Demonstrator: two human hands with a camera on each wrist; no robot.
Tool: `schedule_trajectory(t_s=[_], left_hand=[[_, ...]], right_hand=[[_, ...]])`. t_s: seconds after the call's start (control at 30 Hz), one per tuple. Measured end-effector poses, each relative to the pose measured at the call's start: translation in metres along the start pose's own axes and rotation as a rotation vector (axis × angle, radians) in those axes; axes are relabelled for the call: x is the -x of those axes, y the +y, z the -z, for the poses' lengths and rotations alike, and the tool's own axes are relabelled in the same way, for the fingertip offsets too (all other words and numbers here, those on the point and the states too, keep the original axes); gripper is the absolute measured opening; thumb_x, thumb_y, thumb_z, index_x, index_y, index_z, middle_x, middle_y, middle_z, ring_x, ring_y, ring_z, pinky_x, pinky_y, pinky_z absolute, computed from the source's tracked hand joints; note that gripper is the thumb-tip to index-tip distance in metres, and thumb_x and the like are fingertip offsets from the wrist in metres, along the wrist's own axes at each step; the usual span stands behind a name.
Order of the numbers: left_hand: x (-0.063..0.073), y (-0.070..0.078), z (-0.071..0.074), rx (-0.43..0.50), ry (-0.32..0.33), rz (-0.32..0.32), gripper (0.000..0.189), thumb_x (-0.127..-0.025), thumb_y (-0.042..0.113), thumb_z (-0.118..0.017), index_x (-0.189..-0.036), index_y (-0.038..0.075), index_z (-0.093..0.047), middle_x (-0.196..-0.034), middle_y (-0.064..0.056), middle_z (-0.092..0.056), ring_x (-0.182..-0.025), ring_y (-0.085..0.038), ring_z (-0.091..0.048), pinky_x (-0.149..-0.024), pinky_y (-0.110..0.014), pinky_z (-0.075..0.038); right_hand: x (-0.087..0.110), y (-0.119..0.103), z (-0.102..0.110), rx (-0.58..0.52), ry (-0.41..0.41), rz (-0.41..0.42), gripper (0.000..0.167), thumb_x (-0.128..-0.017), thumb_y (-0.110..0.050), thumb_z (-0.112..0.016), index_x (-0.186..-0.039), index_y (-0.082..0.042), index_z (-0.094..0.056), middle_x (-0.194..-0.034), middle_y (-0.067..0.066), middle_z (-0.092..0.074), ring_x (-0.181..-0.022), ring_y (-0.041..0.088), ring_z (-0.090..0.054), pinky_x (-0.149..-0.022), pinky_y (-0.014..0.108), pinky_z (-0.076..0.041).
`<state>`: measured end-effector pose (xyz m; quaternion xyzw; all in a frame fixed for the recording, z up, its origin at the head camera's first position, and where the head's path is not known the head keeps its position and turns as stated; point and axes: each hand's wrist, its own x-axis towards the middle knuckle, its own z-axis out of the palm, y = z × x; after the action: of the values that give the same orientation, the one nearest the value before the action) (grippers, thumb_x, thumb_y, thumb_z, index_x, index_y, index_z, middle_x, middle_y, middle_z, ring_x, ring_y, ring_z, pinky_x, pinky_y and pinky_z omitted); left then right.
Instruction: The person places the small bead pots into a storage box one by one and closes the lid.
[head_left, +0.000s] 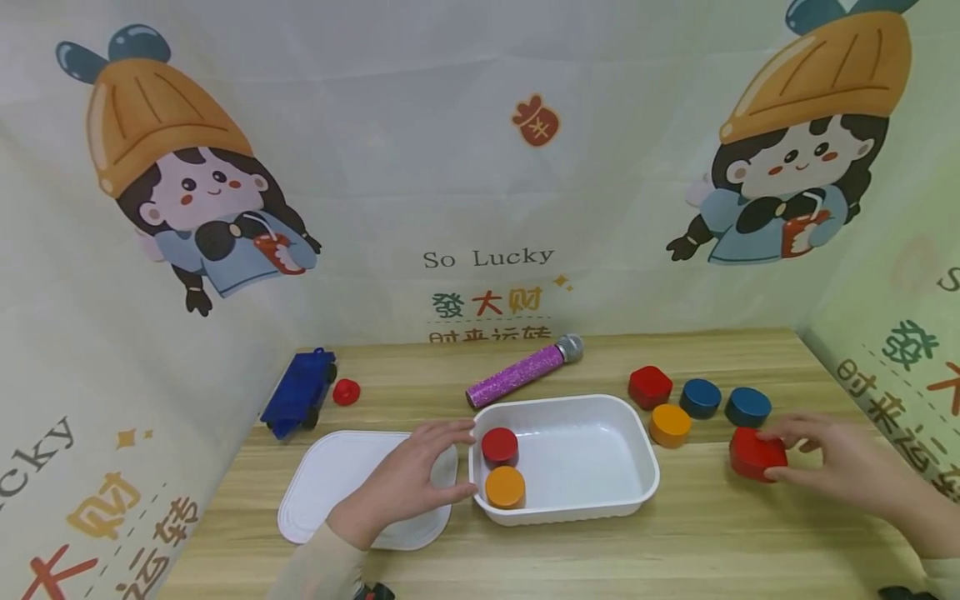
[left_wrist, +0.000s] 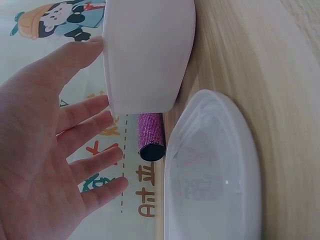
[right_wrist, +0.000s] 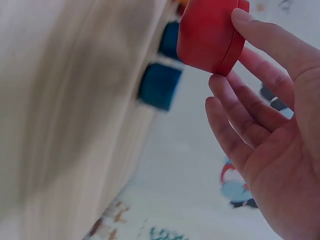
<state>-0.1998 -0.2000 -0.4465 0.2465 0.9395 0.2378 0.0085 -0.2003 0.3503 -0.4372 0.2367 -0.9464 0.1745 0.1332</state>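
Note:
In the head view, the fingertips of my left hand (head_left: 416, 479) touch the left end of a white rectangular box (head_left: 585, 467). Its fingers are nearly straight in the left wrist view, with the thumb at the box's edge. Inside the box, at its left end, are a red round block (head_left: 500, 447) and an orange round block (head_left: 506, 487). My right hand (head_left: 840, 458) pinches a faceted red block (head_left: 753, 454) between thumb and fingers, to the right of the box. A seam runs around this block (right_wrist: 207, 37) near one end in the right wrist view.
Behind the held block are two blue blocks (head_left: 747, 407), an orange block (head_left: 670, 425) and a red pentagonal block (head_left: 650, 387). A purple microphone (head_left: 517, 377) lies behind the box. Leftward are a white lid (head_left: 352, 479), a blue toy car (head_left: 300, 392) and a small red piece (head_left: 347, 392).

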Motion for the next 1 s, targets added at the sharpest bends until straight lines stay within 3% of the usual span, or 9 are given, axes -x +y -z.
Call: schedule_trajectory(t_s=[0.17,0.5,0.67,0.87,1.0], left_hand=[[0.001,-0.001,-0.001,-0.006,0.005,-0.008,0.064,-0.087,0.050,-0.079,-0.141,0.020,-0.063,-0.160,0.002,-0.049,-0.148,-0.029,-0.043,-0.120,-0.059,-0.039],[0.000,-0.002,0.003,-0.021,0.002,-0.016,0.063,-0.086,0.051,-0.080,-0.139,0.019,-0.064,-0.159,-0.001,-0.050,-0.146,-0.030,-0.045,-0.118,-0.059,-0.041],[0.001,-0.002,0.003,-0.010,-0.014,0.007,0.064,-0.087,0.051,-0.079,-0.140,0.021,-0.063,-0.160,0.001,-0.048,-0.147,-0.029,-0.044,-0.119,-0.059,-0.040],[0.001,-0.003,0.000,-0.008,-0.015,0.003,0.064,-0.087,0.052,-0.078,-0.140,0.021,-0.063,-0.160,0.002,-0.048,-0.147,-0.029,-0.044,-0.118,-0.060,-0.040],[0.000,-0.003,0.001,-0.015,-0.007,-0.016,0.064,-0.088,0.053,-0.077,-0.140,0.018,-0.063,-0.160,0.000,-0.049,-0.146,-0.030,-0.045,-0.118,-0.059,-0.041]], right_hand=[[-0.012,-0.025,0.004,-0.051,0.034,0.079,0.043,-0.065,-0.019,-0.098,-0.102,-0.018,-0.078,-0.105,0.001,-0.074,-0.083,0.001,-0.064,-0.066,0.022,-0.059],[-0.044,-0.081,0.010,-0.176,0.003,0.017,0.040,-0.074,-0.030,-0.094,-0.110,-0.020,-0.079,-0.117,0.003,-0.073,-0.094,0.022,-0.069,-0.072,0.023,-0.059],[-0.062,-0.105,-0.002,-0.247,-0.051,0.032,0.037,-0.076,-0.025,-0.093,-0.110,-0.018,-0.079,-0.120,0.005,-0.072,-0.098,0.024,-0.068,-0.074,0.024,-0.060],[-0.081,-0.128,-0.019,-0.259,-0.106,0.077,0.036,-0.079,-0.022,-0.091,-0.112,-0.016,-0.078,-0.122,0.007,-0.070,-0.113,0.033,-0.065,-0.084,0.043,-0.065],[-0.095,-0.140,-0.038,-0.251,-0.137,0.111,0.036,-0.080,-0.024,-0.090,-0.113,-0.015,-0.078,-0.120,0.004,-0.070,-0.111,0.027,-0.066,-0.087,0.042,-0.063]])
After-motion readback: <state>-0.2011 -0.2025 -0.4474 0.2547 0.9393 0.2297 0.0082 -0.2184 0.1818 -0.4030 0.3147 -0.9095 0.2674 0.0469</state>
